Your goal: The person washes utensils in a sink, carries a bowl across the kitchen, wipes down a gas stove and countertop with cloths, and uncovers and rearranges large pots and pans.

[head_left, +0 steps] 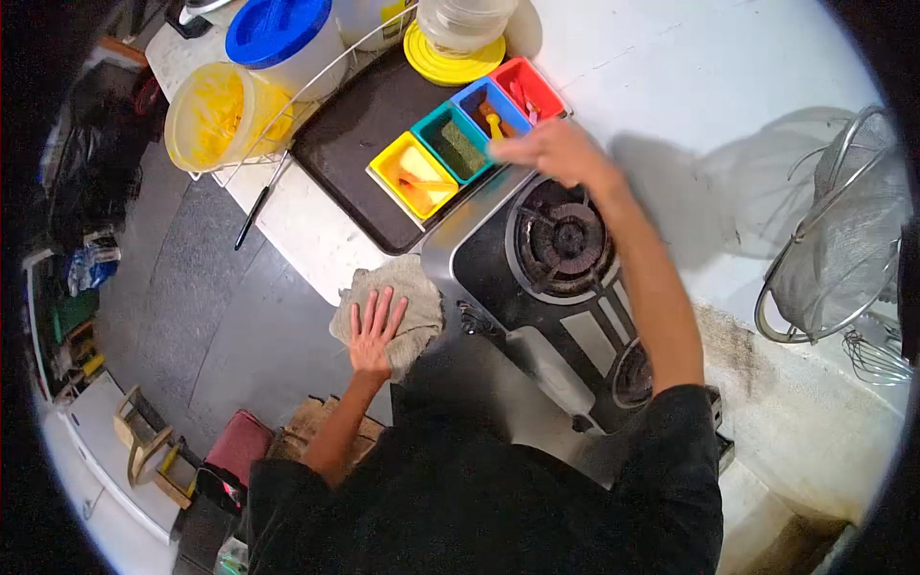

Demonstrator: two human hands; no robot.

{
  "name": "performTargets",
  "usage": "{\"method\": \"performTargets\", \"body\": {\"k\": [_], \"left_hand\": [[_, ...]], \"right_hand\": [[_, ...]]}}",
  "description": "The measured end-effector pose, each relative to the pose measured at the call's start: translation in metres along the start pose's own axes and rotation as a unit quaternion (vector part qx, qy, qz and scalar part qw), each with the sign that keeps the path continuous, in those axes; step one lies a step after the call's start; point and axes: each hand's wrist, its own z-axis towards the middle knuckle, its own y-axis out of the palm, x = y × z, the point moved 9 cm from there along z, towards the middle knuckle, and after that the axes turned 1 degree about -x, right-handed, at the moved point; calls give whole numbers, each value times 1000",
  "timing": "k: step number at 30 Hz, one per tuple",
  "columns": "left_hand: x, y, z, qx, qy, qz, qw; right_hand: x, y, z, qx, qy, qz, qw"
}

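Note:
My left hand (374, 335) lies flat with fingers spread on a crumpled greyish cloth (417, 292) at the counter corner. Beyond the stove's edge, my right hand (558, 153) reaches over the seasoning containers. Its fingers look pinched together, slightly blurred, with their tips beside the green container (448, 144) of dark green flakes. Whatever they hold, if anything, cannot be made out. A yellow spoon (494, 125) stands in the blue container (489, 101), close to these fingertips. At the two ends of the row are a yellow container (412, 182) with pale powder and a red container (527, 91).
A black gas stove (565, 316) with a round burner (565, 240) sits below my right forearm. The containers rest along a dark tray (345, 144). Tubs with a blue lid (278, 29) stand behind. A wire strainer (834, 230) is at the right, a black pen (252, 218) at the left.

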Motion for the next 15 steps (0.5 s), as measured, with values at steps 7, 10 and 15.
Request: {"method": "performTargets", "body": {"k": [7,10,15], "left_hand": [[0,-5,-4,24,0,-20,999],[2,-4,-3,19,3,-4,1000],[6,-9,-5,26,15,-13,999]], "right_hand": [[-63,16,-28,177,-268,-106,941],[-23,-31,-38,259,-250,-84,929],[101,-5,-56,217,69,325,918]]}}
